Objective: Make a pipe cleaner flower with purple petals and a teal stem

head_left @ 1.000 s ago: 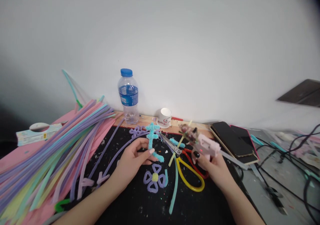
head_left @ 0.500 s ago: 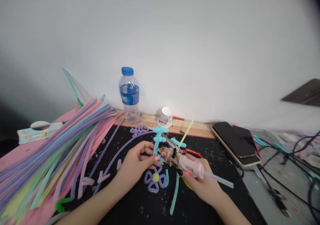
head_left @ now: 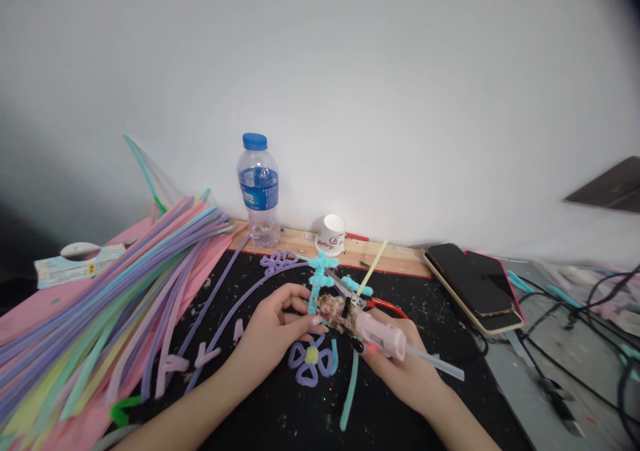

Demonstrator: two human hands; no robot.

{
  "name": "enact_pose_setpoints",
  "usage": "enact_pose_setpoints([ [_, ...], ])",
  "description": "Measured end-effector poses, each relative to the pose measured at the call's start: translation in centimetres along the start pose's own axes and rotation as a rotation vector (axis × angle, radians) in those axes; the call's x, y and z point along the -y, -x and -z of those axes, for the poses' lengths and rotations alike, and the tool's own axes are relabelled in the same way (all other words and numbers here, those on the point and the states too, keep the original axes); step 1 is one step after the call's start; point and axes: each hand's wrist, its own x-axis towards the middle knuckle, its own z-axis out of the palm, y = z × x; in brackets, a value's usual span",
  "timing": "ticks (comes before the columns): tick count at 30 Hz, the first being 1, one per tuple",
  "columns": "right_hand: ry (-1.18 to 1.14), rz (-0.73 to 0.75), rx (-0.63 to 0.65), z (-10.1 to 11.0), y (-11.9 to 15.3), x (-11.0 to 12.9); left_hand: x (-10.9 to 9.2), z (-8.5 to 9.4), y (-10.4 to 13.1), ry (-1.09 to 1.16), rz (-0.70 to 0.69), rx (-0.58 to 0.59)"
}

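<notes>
My right hand is closed round a pale pink hot glue gun, a clear glue stick jutting from its back end. Its front, crusted with mottled residue, points left at a turquoise pipe-cleaner piece. The fingers of my left hand pinch the lower end of that piece, close to the nozzle; the exact contact is hidden. Just below lies a purple pipe-cleaner flower with a yellow centre. Scissors with red handles rest behind the glue gun, and a teal pipe cleaner lies in front.
A large bundle of pastel pipe cleaners covers the left side. Along the wall stand a water bottle and a paper cup. Phones and black cables lie at the right. The black mat holds pipe-cleaner scraps.
Both hands stay nearly in place. The glue gun has shifted very slightly left, and the turquoise piece has tilted a little.
</notes>
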Motion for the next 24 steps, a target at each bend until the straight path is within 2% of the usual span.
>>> enact_pose_setpoints([
  [24,0.001,-0.021,-0.014,-0.05,0.17,-0.21,-0.04,0.04,0.09,-0.025,-0.007,-0.005],
])
